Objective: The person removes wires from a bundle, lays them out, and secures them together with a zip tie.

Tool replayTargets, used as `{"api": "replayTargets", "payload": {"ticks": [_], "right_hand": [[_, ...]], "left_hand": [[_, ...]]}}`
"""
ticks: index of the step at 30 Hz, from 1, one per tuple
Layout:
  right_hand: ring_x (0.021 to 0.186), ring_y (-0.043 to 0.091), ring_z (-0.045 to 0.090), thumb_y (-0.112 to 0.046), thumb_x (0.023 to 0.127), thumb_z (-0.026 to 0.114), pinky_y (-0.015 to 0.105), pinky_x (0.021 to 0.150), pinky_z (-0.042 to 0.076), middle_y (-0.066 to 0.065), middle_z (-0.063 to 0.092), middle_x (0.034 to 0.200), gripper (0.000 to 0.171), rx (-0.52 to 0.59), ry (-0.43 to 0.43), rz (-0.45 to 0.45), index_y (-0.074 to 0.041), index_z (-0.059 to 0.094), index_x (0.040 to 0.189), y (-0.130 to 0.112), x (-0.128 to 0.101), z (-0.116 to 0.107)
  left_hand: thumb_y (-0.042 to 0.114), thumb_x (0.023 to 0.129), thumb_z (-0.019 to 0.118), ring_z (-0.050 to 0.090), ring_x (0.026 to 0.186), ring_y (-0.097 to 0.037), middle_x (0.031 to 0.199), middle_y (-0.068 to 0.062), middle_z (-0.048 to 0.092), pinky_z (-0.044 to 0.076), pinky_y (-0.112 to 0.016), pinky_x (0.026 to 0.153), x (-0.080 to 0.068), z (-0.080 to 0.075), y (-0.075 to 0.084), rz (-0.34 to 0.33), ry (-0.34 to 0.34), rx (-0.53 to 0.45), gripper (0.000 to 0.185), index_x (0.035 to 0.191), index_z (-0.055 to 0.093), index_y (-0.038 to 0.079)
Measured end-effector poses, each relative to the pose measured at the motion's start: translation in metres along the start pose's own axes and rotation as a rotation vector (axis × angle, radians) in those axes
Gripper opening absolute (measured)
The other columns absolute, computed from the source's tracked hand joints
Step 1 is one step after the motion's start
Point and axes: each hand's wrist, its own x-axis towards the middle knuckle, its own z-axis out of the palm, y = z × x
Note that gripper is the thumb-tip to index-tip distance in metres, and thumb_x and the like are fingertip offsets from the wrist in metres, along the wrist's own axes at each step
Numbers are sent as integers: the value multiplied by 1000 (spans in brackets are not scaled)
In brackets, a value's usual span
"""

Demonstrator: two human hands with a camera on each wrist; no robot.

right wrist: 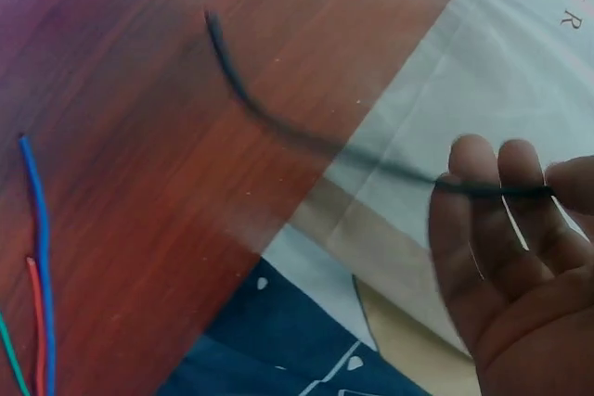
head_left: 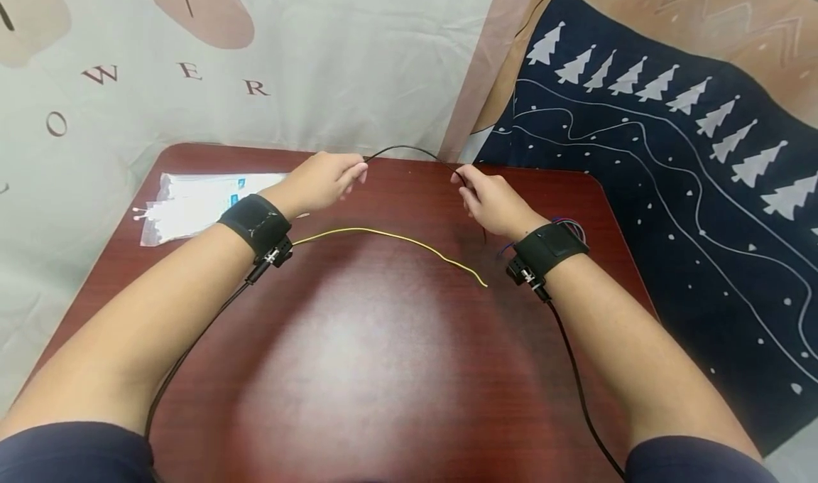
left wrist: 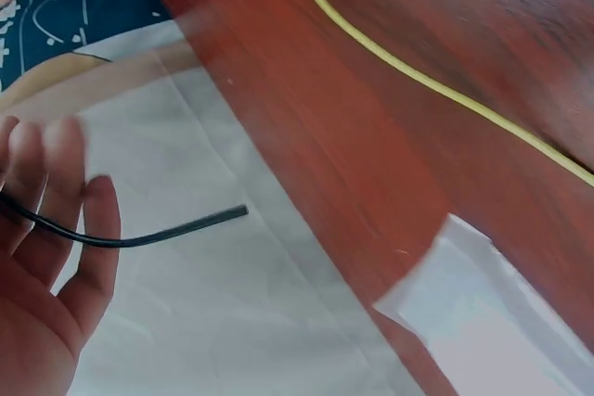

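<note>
Red table point(head_left: 351, 355) up against pale wall cloth point(head_left: 358, 57). Black wire point(head_left: 410, 147) bowed upward by the far edge: pinched near one end by left hand point(head_left: 326, 181), near the other by right hand point(head_left: 495, 197), free tail past each. Handle with light, even pressure; bend smoothly, avoid kinks. Next out: yellow wire point(head_left: 397, 236) loose on table, bags point(head_left: 188, 209) left; blue wire point(right wrist: 43, 248), red wire point(right wrist: 38, 322), green wire point(right wrist: 11, 350) right. Navy tree cloth point(head_left: 594, 156) beyond.

Bags point(head_left: 192, 209) lie on table point(head_left: 345, 369), left of wire point(head_left: 402, 146).
</note>
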Motion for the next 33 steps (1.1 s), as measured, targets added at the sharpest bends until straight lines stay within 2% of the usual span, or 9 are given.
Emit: {"api": "replayTargets", "payload": {"ticks": [6, 8, 11, 15, 18, 21, 25, 29, 33], "right_hand": [[110, 21, 59, -19, 104, 45, 41, 91, 45, 9, 61, 125, 31, -70, -15, 38, -9, 54, 132, 8, -6, 2], [114, 23, 58, -17, 104, 46, 43, 93, 44, 11, 61, 127, 33, -96, -29, 44, -9, 55, 134, 10, -8, 3], [117, 25, 56, -14, 104, 45, 44, 94, 43, 12, 58, 131, 36, -150, -70, 70, -10, 52, 139, 12, -11, 4], [101, 26, 57, -10, 103, 39, 43, 85, 44, 12, 55, 134, 39, -166, -119, 111, -10, 48, 141, 16, -14, 6], [89, 24, 55, -7, 100, 37, 40, 78, 41, 13, 59, 128, 35, -140, -119, 132, -7, 52, 133, 20, -16, 8], [84, 25, 53, -5, 98, 39, 39, 76, 41, 13, 62, 117, 29, -120, -113, 145, -4, 56, 121, 23, -17, 9], [75, 24, 50, -4, 100, 42, 39, 72, 40, 13, 64, 112, 26, -94, -118, 128, -4, 61, 118, 29, -20, 12], [75, 21, 53, -9, 101, 50, 38, 71, 41, 12, 67, 111, 23, -69, -113, 113, -5, 64, 119, 34, -24, 15], [85, 22, 55, -10, 102, 49, 39, 75, 42, 13, 67, 113, 23, -53, -136, 114, -2, 64, 118, 38, -25, 19]], "left_hand": [[29, 106, 38, 54, 82, -22, 92, -4, 63, 41, -39, 79, -15, -1, -18, -41, -25, 27, 31, 100, 62, 11], [25, 106, 37, 55, 76, -24, 92, -8, 62, 42, -40, 80, -21, -2, -23, -74, -39, 7, 28, 107, 61, 10], [15, 106, 35, 55, 73, -24, 107, -10, 63, 42, -40, 80, -30, -3, -32, -109, -74, -38, 27, 121, 57, 9], [9, 105, 35, 53, 75, -22, 102, -13, 60, 43, -39, 76, -41, -4, -43, -132, -138, -63, 30, 130, 52, 6], [6, 104, 35, 53, 73, -22, 88, -13, 57, 43, -38, 71, -48, -5, -51, -131, -158, -40, 29, 128, 53, 4], [1, 101, 39, 58, 73, -23, 89, -11, 62, 45, -38, 70, -54, -6, -58, -136, -162, -16, 27, 123, 54, 1], [1, 99, 46, 62, 66, -22, 86, -11, 65, 47, -37, 67, -63, -7, -65, -171, -181, -7, 24, 120, 56, 0], [8, 100, 50, 60, 56, -19, 73, -10, 62, 47, -38, 67, -72, -7, -73, -181, -197, 24, 19, 115, 58, 0], [13, 100, 52, 57, 53, -17, 67, -9, 61, 46, -38, 66, -82, -6, -81, -193, -212, 65, 17, 110, 61, 2]]}}
